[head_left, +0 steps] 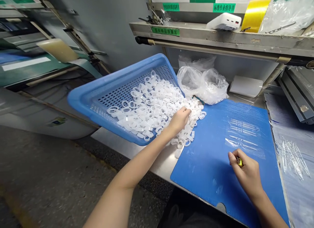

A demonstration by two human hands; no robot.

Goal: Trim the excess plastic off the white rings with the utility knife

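My left hand (180,120) reaches to the edge of a heap of small white plastic ring pieces (157,104), its fingers curled together among them. Whether a piece is pinched there is hidden. The heap fills a tilted blue plastic basket (85,87) and spills past its low side onto the table and the blue board (201,166). Over that board my right hand (246,172) is closed around a small yellow-and-black tool (239,161), mostly covered by the fingers. Just beyond it, a clear plastic sheet (229,136) carries several slim clear pieces (242,125).
A clear bag of white parts (203,82) stands behind the board. More slim clear pieces (294,156) lie at the right, beside grey metal profiles (298,94). A shelf (191,31) crosses above, holding a white power bank (224,21) and yellow tape (255,15).
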